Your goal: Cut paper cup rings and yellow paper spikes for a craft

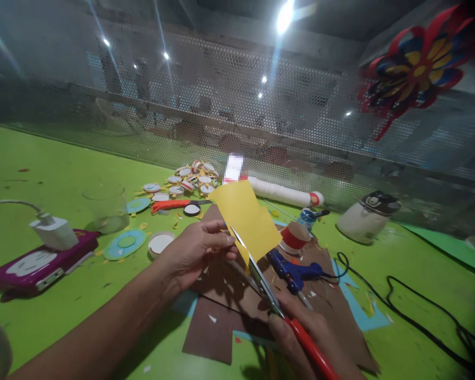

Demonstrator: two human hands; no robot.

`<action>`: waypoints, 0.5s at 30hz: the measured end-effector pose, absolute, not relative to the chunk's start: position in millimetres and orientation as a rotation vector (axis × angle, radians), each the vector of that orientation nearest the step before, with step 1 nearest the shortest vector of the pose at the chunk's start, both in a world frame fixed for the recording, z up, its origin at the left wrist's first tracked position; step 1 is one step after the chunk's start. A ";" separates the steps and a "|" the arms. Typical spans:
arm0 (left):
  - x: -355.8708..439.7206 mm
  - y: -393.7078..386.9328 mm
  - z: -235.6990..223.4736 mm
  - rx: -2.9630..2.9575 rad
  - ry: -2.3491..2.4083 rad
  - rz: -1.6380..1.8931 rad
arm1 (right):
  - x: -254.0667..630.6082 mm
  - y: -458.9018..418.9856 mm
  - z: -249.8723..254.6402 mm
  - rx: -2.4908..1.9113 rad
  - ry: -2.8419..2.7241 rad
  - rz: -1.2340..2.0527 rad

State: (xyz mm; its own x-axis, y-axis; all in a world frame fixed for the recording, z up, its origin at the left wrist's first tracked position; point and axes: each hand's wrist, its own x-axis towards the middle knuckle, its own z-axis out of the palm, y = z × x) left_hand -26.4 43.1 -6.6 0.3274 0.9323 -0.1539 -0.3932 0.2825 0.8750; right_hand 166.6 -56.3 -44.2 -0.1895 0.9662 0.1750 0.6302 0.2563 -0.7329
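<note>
A sheet of yellow paper (249, 214) is pinched at its lower left edge by my left hand (206, 243). My right hand (301, 330) grips a pair of scissors (267, 290) with red handles. Their blades lie at the paper's lower left edge, one across its face, close to my left fingertips. Under both hands is brown card (217, 327) scattered with small scraps. A blue glue gun (295, 270) rests on the brown card right of the scissors, beside a red and white paper cup piece (295, 237).
At the left are a purple power strip (43, 264) with a white plug and a clear glass (106, 211). Small round paper pieces (198, 177) pile up behind, near an orange-handled cutter (174, 205). A white roll (281, 192), a jar (306, 217) and a black cable (404, 311) lie rightward.
</note>
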 end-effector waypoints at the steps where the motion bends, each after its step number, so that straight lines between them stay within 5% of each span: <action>1: -26.9 43.5 -7.1 0.863 0.765 1.010 | 167.0 -56.0 -44.7 -1.452 -1.903 0.696; 15: -32.5 49.7 -4.7 0.775 0.871 1.129 | 168.1 -57.2 -46.5 -1.398 -1.940 0.756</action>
State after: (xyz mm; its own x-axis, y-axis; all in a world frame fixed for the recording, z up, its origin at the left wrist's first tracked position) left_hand -32.5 49.7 -4.7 0.1882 0.9642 -0.1867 -0.4254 0.2513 0.8694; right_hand 168.1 -57.2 -46.5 -0.2447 0.9573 0.1542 0.6003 0.2745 -0.7512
